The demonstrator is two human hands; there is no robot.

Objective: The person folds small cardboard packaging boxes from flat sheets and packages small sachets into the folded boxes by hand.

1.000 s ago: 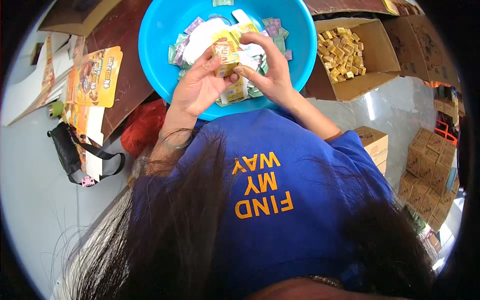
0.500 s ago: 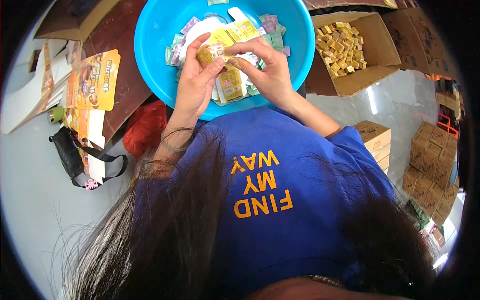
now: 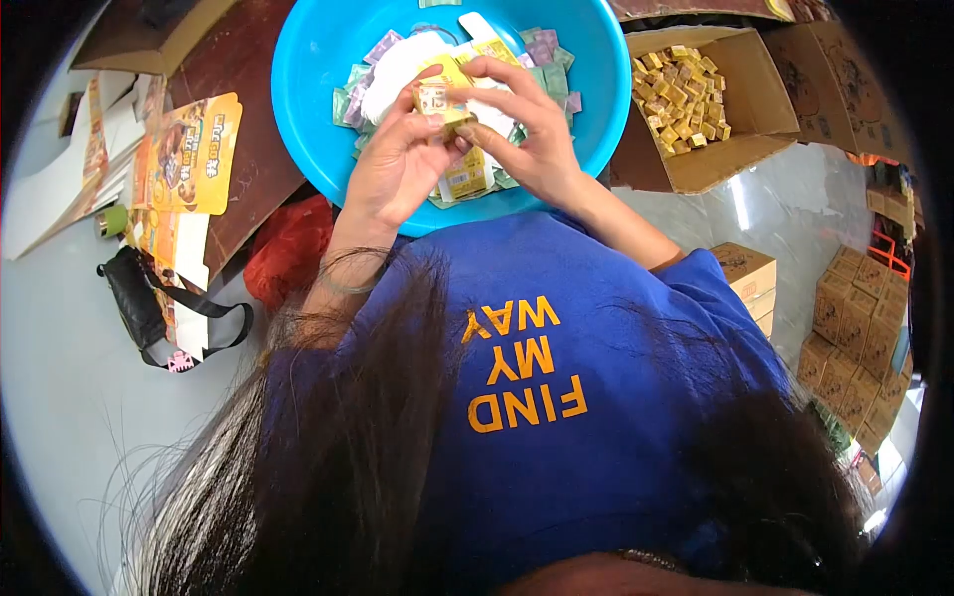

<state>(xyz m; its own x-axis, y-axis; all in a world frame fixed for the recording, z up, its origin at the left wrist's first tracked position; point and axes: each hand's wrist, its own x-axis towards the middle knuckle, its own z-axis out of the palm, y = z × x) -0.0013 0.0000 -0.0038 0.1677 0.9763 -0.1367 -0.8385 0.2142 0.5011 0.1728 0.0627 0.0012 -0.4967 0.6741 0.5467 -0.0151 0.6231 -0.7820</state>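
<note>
Over the basin, a small yellow box (image 3: 434, 100) is held up between my two hands. My left hand (image 3: 394, 171) is closed around its left side, with the thumb along the near edge. The thumb and fingers of my right hand (image 3: 529, 131) grip its right side near the lower end. Beneath them, the blue basin (image 3: 300, 109) holds small green and purple packets (image 3: 553, 77). Flattened yellow-and-white cartons (image 3: 467, 180) lie on top of these packets. My fingers partly cover the box's ends.
To the right, an open cardboard box (image 3: 740, 159) contains many small yellow boxes (image 3: 684, 97). Printed orange sheets (image 3: 189, 159) and a black pouch (image 3: 134, 296) are on the left. A red bag (image 3: 290, 253) lies beside my left arm. Stacked cartons (image 3: 855, 333) stand at right.
The small yellow box is turned more upright. My left fingers have shifted around it, and my right hand's fingers have moved to its lower end.
</note>
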